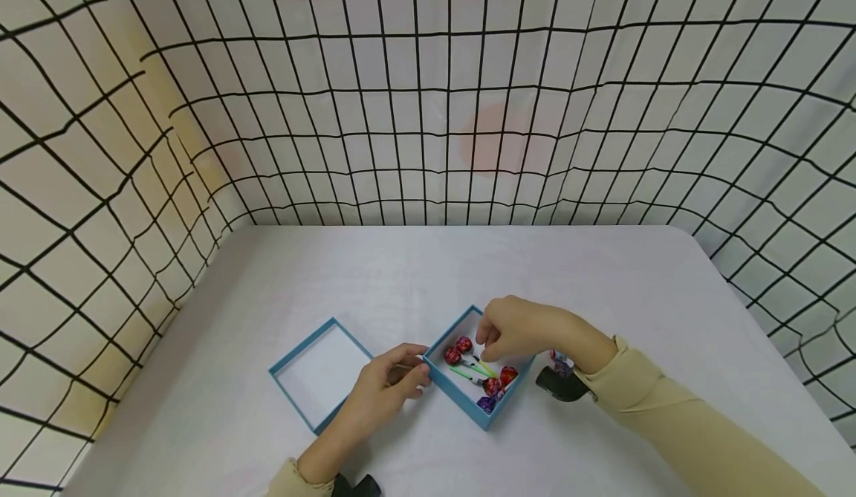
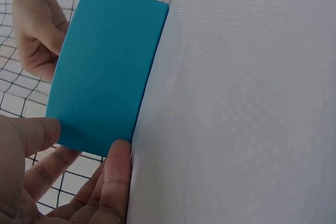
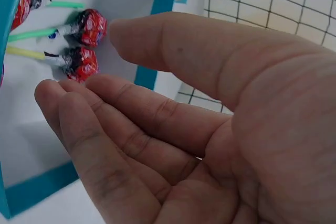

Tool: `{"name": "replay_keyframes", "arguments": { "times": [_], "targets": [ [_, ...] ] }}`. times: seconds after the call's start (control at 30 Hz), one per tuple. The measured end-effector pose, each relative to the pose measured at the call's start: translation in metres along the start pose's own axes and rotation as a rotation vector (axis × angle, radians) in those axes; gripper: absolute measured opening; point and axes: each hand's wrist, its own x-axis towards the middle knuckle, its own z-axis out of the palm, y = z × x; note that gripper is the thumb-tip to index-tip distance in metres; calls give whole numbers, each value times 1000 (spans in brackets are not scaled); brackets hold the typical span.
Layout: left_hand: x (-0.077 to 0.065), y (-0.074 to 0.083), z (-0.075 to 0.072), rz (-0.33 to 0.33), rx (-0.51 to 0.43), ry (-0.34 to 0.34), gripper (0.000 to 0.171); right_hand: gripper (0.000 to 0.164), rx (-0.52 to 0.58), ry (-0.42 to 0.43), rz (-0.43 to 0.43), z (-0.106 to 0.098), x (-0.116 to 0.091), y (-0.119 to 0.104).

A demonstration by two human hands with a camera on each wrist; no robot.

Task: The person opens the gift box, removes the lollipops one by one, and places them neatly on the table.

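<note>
A blue box [image 1: 457, 391] with a white inside stands on the table, its corner toward the front. In it lie several lollipops, among them a red-wrapped lollipop [image 1: 452, 355] and a purple-wrapped one [image 1: 486, 404], with green and yellow sticks. My left hand [image 1: 388, 385] holds the box's left corner; in the left wrist view its thumb and a finger touch opposite edges of the blue side. Over the box hovers my right hand [image 1: 511, 328]. The right wrist view shows thumb and fingers apart, the palm bare, near the red lollipops [image 3: 92, 28].
Left of the box lies a blue-rimmed white tray or lid [image 1: 321, 371], partly behind the left forearm. Colourful wrapped items [image 1: 560, 363] sit right of the box, partly hidden by the right wrist. A black wire grid [image 1: 428, 111] surrounds the white table [image 1: 568, 267].
</note>
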Motion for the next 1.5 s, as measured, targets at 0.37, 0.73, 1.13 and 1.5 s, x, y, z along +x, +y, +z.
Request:
{"name": "replay_keyframes", "arguments": {
  "times": [0.37, 0.73, 1.13, 1.5],
  "targets": [
    [0, 1, 1, -1, 3, 8, 33, 11, -70, -20, 13, 13, 10, -10],
    [0, 1, 0, 3, 9, 1, 34, 14, -85, 9, 49, 25, 17, -6],
    [0, 1, 0, 15, 15, -10, 32, 55, -137, 48, 101, 40, 26, -7],
    [1, 1, 0, 14, 13, -15, 33, 41, -137, 63, 135, 47, 31, -6]
  ]
}}
